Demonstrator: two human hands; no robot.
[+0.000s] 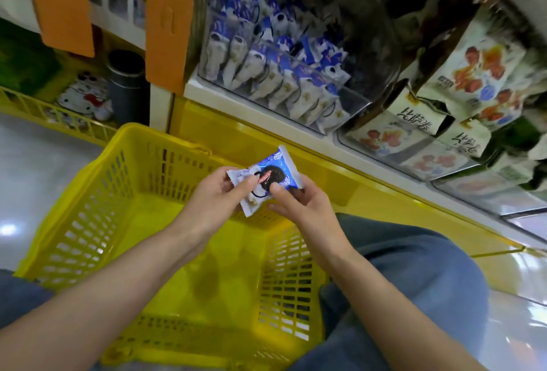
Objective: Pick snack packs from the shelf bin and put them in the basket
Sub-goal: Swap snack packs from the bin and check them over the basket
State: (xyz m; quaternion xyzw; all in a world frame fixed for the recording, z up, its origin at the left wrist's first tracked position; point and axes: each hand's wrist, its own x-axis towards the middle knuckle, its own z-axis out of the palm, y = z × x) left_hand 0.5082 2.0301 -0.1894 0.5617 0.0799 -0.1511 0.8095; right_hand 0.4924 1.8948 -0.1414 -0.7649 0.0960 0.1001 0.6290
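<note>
— What does the place look like?

— A shop aisle. A pale, glossy floor (32, 163) shows at 9 o'clock and catches the lights. The yellow shelf base (325, 163) runs from the centre towards 4 o'clock.

— And the shelf bin?

— At 12 o'clock a clear shelf bin (359, 102) sits on the shelf, packed with blue-and-white packs (266, 71). Printed bags (473, 68) fill the next bins at 2 o'clock. Orange panels (165, 15) hang at 11 o'clock, with a dark cylinder (127, 86) and a cat-face item (85, 98) below them at 10.

— Where is the snack pack?

— The snack pack (268, 178) is at the centre, above the far right wall of the yellow basket (97, 181), which stands on the floor at 6 to 7 o'clock. The left hand (219, 193) pinches its left end and the right hand (299, 202) pinches its lower right edge, thumbs on top. A jeans knee (414, 276) sits at 4 o'clock, just beside the basket.
</note>
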